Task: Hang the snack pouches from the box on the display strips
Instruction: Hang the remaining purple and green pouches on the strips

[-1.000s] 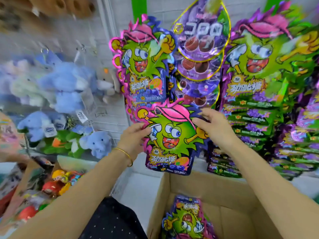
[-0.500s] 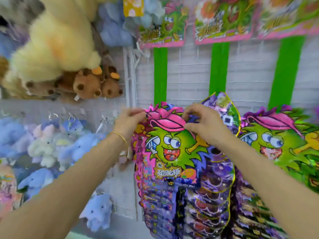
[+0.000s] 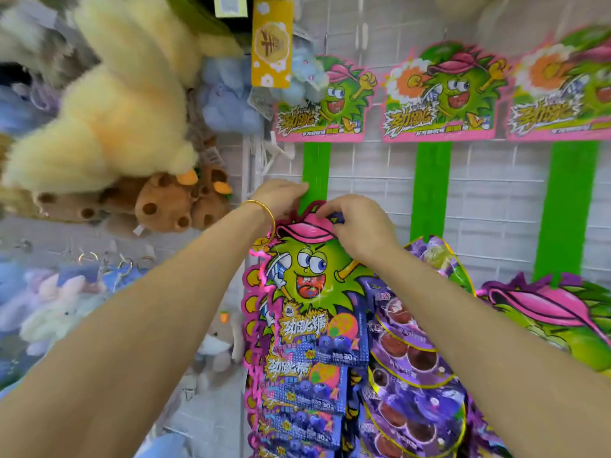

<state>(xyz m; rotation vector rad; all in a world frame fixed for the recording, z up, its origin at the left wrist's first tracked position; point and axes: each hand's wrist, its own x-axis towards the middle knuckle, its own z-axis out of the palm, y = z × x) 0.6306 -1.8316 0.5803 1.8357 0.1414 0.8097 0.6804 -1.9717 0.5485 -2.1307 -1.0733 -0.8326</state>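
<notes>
Progress: mid-task | right hand (image 3: pixel 360 226) fingers pinch pouch (image 3: pixel 310 276) top | left hand (image 3: pixel 281 196) fingers curled against strip (image 3: pixel 315 163), clamp unclear | hung pouches (image 3: pixel 304 385) below fingers, bare strip above | box unseen

My only camera rides on my head, wide-angled, looking forward and slightly upward, from close up, at the wire wall (image 3: pixel 496 193) and its green strips (image 3: pixel 315 166).

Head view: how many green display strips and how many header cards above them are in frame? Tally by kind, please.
Green display strips: 3
Pink-edged header cards: 3
Total: 6
</notes>
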